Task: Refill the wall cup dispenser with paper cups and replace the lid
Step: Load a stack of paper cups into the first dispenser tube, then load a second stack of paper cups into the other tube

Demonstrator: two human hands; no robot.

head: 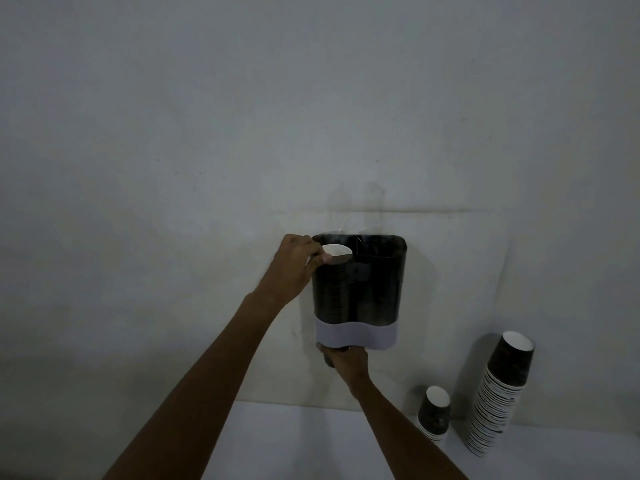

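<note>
The wall cup dispenser (pixel 377 289) is a dark see-through twin-tube holder with a pale base band (pixel 356 337), and its top is open with no lid on it. A stack of dark paper cups (pixel 337 252) with a white inside fills the left tube. My left hand (pixel 296 263) pinches the rim of the top cup at the left tube's mouth. Under the base on the left side, my right hand (pixel 344 360) grips the bottom cup poking out. The right tube looks empty. No lid is in view.
On the white counter (pixel 311 441) at the right, a tall leaning stack of dark paper cups (pixel 498 393) stands by the wall, with a short stack (pixel 434 414) to its left. The wall behind is plain grey.
</note>
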